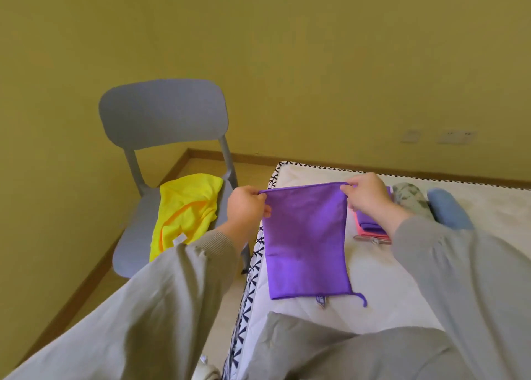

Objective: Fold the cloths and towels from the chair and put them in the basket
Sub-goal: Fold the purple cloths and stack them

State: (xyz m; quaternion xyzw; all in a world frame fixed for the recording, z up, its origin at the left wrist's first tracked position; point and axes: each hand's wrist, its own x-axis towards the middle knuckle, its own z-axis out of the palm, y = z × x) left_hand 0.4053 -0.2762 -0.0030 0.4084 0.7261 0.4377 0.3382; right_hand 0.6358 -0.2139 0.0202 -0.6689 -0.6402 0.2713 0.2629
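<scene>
Over the white mattress point(402, 264), both hands, left point(245, 207) and right point(366, 193), pinch the far corners of a thin, limp purple microfibre cloth point(307, 241); light and floppy, best held at corners.

One chair point(163, 112), left; one yellow cloth point(186, 210); one spread purple cloth point(307, 239); one folded purple cloth point(371, 224); one pink cloth point(373, 234); one patterned roll point(411, 198), one blue roll point(448, 210), far right.
</scene>
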